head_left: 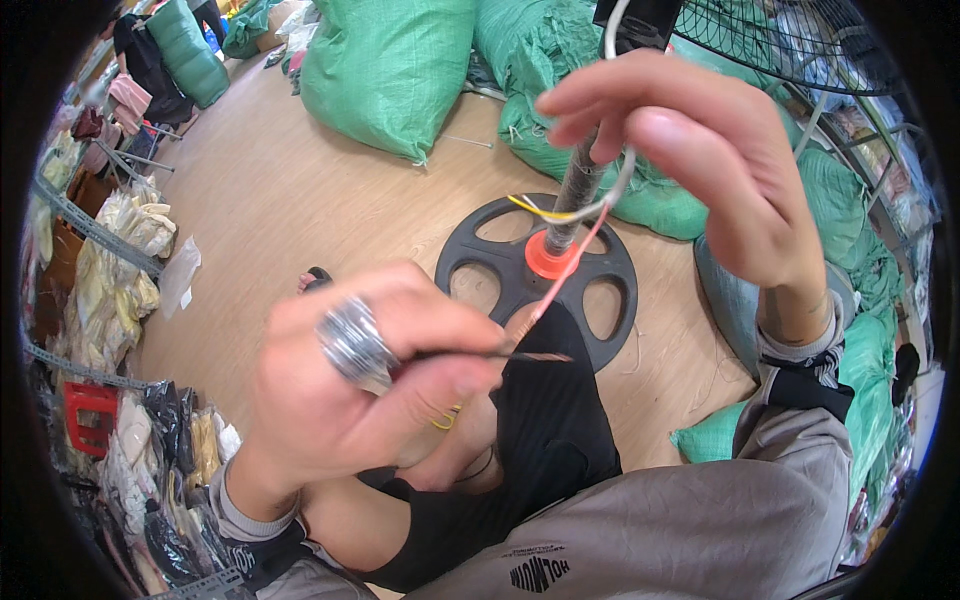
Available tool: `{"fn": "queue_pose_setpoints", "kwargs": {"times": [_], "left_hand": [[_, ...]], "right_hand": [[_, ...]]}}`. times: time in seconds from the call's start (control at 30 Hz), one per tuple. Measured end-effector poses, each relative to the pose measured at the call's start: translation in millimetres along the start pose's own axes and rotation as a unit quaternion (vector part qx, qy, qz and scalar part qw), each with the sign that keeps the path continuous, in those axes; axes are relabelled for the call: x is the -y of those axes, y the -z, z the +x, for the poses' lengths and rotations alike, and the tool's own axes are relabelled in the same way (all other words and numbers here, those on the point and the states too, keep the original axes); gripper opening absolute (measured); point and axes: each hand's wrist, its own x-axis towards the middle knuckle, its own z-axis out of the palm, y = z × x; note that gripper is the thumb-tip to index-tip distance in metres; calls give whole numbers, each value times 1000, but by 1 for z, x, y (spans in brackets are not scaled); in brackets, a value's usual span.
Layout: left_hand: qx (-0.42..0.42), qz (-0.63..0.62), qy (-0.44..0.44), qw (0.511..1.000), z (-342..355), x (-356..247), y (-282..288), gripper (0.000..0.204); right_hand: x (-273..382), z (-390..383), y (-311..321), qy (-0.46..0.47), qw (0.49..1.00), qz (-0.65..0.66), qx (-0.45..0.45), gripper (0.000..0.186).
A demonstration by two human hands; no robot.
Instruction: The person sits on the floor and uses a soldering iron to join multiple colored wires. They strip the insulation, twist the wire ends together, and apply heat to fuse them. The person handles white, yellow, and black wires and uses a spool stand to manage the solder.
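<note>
My left hand (330,390) pinches a thin dark wire (520,355) between thumb and forefinger; its copper-coloured bare end points right. A grey roll of tape (357,340) rings a finger of this hand. Under the hand a short yellow wire (447,418) shows. Up at the right, my right hand (730,170) curls its fingers and thumb about a white cable (630,165), part of which they hide. Below it, the cable splits into yellow, whitish and pink wires. The pink wire (572,268) slants down to a bare copper end close to my left fingertips.
A pole (580,185) stands on a round black base (465,245) with an orange collar (550,258). Green sacks (390,75) lie behind and along the right. A fan grille (790,35) shows at the top right. Bagged goods (120,250) fill racks at the left.
</note>
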Motion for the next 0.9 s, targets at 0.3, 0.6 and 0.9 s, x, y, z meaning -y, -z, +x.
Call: {"fn": "queue_pose_setpoints", "kwargs": {"times": [0.3,0.6,0.9], "left_hand": [[61,184,-75,978,2,-3,-19,27],[-80,-66,70,992,2,-13,-19,18],[-167,-217,141,951,5,-22,-19,13]], "right_hand": [[-2,15,11,76,891,-320,312,31],[1,16,11,15,983,10,182,8],[11,1,5,33,993,100,45,16]]}}
